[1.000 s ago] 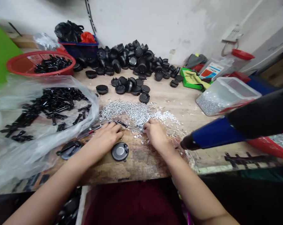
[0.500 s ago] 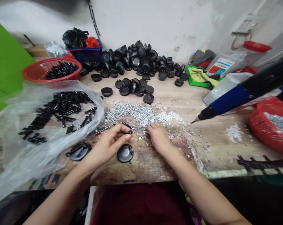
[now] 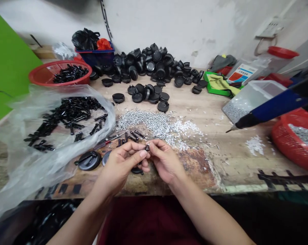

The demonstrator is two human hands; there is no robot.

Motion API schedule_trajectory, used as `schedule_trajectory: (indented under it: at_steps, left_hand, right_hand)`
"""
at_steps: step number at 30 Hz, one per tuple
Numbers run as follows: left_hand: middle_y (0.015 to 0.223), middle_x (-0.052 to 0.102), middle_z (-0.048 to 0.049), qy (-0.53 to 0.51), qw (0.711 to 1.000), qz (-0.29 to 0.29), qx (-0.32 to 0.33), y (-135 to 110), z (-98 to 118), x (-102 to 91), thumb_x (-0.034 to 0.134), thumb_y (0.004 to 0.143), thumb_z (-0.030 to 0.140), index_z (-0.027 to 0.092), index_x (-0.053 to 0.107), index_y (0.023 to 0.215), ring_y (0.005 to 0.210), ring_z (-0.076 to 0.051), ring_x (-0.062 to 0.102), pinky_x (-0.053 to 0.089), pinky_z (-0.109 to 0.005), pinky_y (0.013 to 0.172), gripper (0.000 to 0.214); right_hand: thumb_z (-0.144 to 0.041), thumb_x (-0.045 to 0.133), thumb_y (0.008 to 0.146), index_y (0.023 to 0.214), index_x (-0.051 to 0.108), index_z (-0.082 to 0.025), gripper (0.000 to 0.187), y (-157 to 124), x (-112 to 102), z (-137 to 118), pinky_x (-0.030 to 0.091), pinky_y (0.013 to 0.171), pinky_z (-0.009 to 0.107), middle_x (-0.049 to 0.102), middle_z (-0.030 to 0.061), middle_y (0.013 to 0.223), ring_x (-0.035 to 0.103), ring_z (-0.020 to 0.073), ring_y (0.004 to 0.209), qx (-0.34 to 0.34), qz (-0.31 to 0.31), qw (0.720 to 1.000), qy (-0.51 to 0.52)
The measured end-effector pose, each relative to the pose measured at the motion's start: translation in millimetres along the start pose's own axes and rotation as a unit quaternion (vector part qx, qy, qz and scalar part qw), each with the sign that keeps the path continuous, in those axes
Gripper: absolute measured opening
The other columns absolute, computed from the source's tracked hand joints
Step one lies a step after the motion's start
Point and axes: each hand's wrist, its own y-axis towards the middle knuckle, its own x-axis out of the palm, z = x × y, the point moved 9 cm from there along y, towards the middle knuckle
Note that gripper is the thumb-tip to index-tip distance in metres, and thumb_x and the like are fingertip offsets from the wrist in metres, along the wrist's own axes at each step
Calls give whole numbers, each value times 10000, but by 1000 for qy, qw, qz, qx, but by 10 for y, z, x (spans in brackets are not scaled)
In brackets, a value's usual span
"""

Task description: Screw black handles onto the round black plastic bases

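Observation:
My left hand (image 3: 127, 160) is closed in a pinch on a small black part (image 3: 147, 147), most of it hidden by the fingers. The fingertips of my right hand (image 3: 165, 160) close on the same part from the other side; whether they also hold something tiny cannot be seen. Just beyond lie several shiny black clips (image 3: 134, 135). A round black lid (image 3: 89, 160) rests left of my left hand, and another lid (image 3: 137, 170) is mostly covered by that hand. Silvery pins (image 3: 136, 118) and small white pieces (image 3: 186, 130) are heaped behind my hands.
A blue-black electric screwdriver (image 3: 266, 114) juts in from the right, above a red basket (image 3: 281, 139) of metal pieces. At the left, a clear plastic bag (image 3: 67, 163) holds black clips. Black lids (image 3: 157, 64) are piled against the wall. A red-handled screwdriver (image 3: 103, 144) lies by the bag.
My right hand has come left from the heap of small pieces to meet my left hand at the black part. The electric screwdriver appears farther right.

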Motion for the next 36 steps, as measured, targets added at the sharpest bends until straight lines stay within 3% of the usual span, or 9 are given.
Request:
schedule_trajectory:
  at_steps: [8, 12, 15, 18, 21, 28, 30, 34, 36]
  left_hand:
    - [598, 652, 26, -34, 999, 12, -8, -12, -10, -13, 736, 735, 216, 159, 624, 775, 538, -108, 632, 568, -244, 552, 132]
    - [605, 641, 28, -81, 996, 20, -43, -17, -47, 31, 768, 692, 221, 139, 629, 739, 520, -91, 601, 586, -251, 519, 168]
    - [661, 658, 26, -66, 997, 45, -12, -31, -20, 7, 749, 720, 228, 146, 632, 791, 556, -93, 619, 598, -259, 556, 159]
    - [657, 669, 25, -10, 996, 80, 35, -54, 21, -45, 732, 747, 248, 162, 632, 857, 590, -110, 663, 593, -236, 598, 172]
    - [719, 697, 16, 16, 994, 100, 51, -66, 17, -63, 740, 738, 262, 174, 654, 910, 600, -110, 681, 586, -208, 603, 211]
    - [815, 719, 8, 67, 988, 109, 85, -110, 87, -15, 726, 748, 264, 195, 696, 928, 634, -109, 679, 588, -218, 655, 194]
    - [848, 721, 1, 105, 984, 107, 92, -126, 123, -1, 711, 760, 263, 205, 698, 949, 660, -119, 682, 584, -227, 670, 198]
    - [757, 705, 8, 169, 976, 104, 90, -141, 173, -39, 710, 750, 270, 199, 706, 895, 582, -110, 642, 555, -215, 590, 162]
    - [675, 682, 18, 189, 974, 94, 78, -142, 170, -103, 711, 746, 294, 190, 704, 868, 516, -100, 599, 527, -210, 537, 161]
  right_hand:
    - [-296, 795, 658, 717, 612, -179, 225, -73, 130, 109, 426, 428, 207, 580, -52, 565, 533, 91, 469, 58, -43, 995, 61]
    - [-320, 765, 693, 718, 597, -191, 213, -98, 130, 123, 397, 410, 204, 547, -58, 550, 509, 89, 449, 50, -24, 997, 46]
    - [-248, 728, 729, 739, 649, -204, 91, -130, -17, -151, 471, 551, 235, 587, -29, 691, 559, 99, 591, -117, 58, 990, -44]
    - [-142, 692, 752, 747, 700, -230, 89, -330, -70, -535, 467, 784, 263, 592, -4, 874, 578, 120, 857, -326, 138, 915, -195]
    - [-121, 650, 796, 791, 705, -258, 148, -423, 7, -650, 460, 803, 293, 595, 1, 871, 576, 137, 881, -381, 129, 874, -271]
    - [-127, 640, 804, 813, 725, -269, 167, -441, 100, -618, 483, 830, 332, 618, 22, 903, 600, 163, 898, -364, 96, 874, -307]
    - [-136, 668, 777, 827, 717, -266, 148, -363, 63, -595, 484, 830, 325, 632, 15, 896, 602, 159, 893, -332, 87, 895, -286]
    - [-178, 783, 639, 839, 675, -236, 235, -60, 2, -308, 499, 754, 275, 659, -19, 826, 604, 125, 773, -126, -10, 977, -172]
    - [-252, 778, 650, 825, 659, -213, 215, 0, 23, -137, 498, 720, 269, 652, -18, 791, 599, 118, 731, -25, -69, 987, -144]
